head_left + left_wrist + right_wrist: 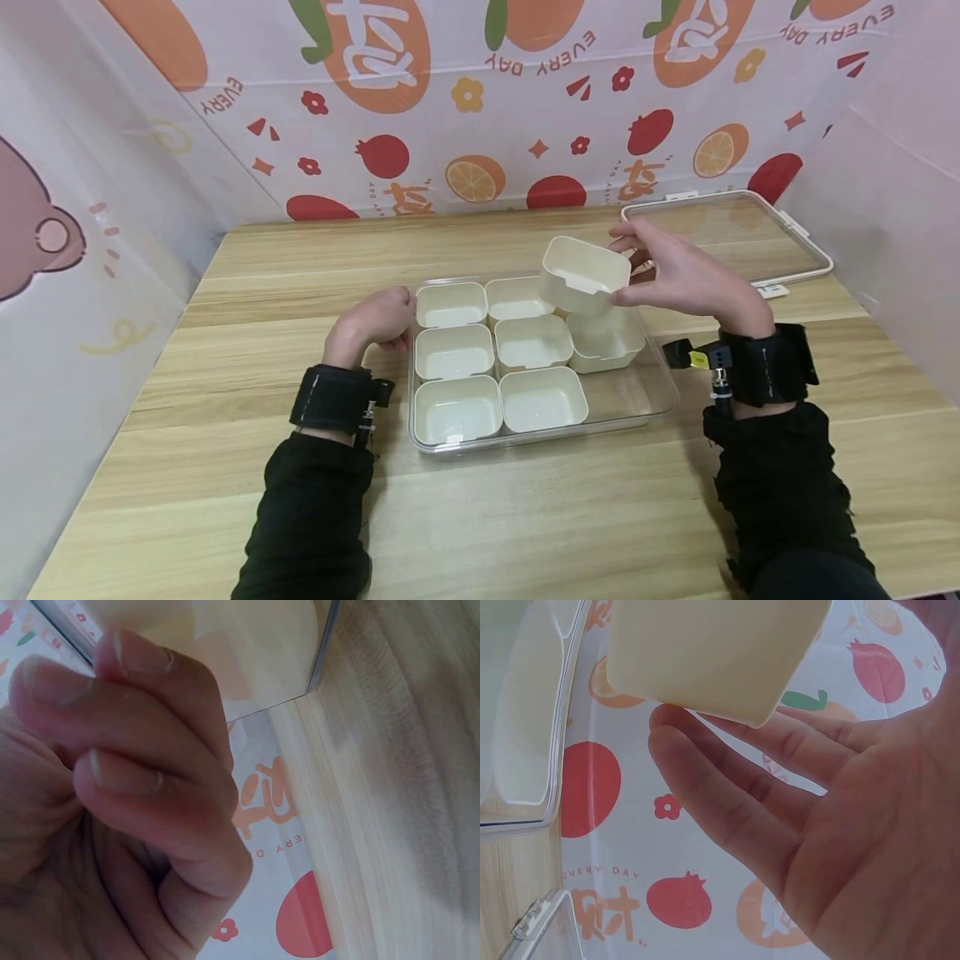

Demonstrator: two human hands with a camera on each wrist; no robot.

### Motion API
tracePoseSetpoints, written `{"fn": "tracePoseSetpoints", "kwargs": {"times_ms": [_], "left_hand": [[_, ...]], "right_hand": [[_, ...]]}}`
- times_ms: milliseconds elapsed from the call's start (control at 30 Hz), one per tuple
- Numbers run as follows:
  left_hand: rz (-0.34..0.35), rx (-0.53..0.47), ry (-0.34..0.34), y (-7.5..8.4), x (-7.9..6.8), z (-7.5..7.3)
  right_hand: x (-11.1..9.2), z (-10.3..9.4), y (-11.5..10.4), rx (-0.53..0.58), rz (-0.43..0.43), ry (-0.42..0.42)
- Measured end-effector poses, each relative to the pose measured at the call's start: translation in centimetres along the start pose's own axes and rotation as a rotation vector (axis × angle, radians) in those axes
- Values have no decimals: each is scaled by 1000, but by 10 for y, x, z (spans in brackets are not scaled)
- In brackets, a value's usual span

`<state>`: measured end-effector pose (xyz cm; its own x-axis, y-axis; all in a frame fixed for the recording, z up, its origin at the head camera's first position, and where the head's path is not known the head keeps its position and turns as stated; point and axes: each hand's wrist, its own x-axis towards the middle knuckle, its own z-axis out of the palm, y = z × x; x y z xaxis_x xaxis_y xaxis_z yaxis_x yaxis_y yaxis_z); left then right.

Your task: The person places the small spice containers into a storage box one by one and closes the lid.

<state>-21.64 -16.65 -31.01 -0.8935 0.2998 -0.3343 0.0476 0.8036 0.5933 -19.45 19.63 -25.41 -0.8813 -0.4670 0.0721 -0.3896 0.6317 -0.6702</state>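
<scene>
My right hand (678, 271) pinches a small cream storage bin (585, 267) by its right side, tilted above the back right of a clear plastic tray (652, 396). In the right wrist view, fingers (727, 814) reach the underside of that bin (712, 660). Several matching cream bins (455, 352) sit in rows inside the tray. At the tray's left wall, toward the back, my left hand (375, 318) holds the edge with curled fingers. Those curled fingers (172, 735) stand in front of the tray corner (277, 660) in the left wrist view; the thumb's contact is hidden.
A clear lid (720, 233) with a white rim lies at the back right of the wooden table (525, 517), behind my right hand. Fruit-printed sheeting (510, 100) hangs along the back, and pale walls (97, 208) flank the table.
</scene>
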Motion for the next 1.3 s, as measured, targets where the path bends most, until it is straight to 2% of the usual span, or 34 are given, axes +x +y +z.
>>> {"fn": "tracePoseSetpoints", "kwargs": {"times_ms": [433,867,1100,1300], "left_hand": [[17,3,3,0,0,0],[23,7,4,-1,1,1],[24,10,3,0,1,1],[24,1,4,0,1,1]], "right_hand": [[-9,0,3,39,-25,-23],[-21,-2,5,-44,3,-25],[-28,-5,8,-8,-19,-56],[-33,-7,12,-27,-37,-78]]}}
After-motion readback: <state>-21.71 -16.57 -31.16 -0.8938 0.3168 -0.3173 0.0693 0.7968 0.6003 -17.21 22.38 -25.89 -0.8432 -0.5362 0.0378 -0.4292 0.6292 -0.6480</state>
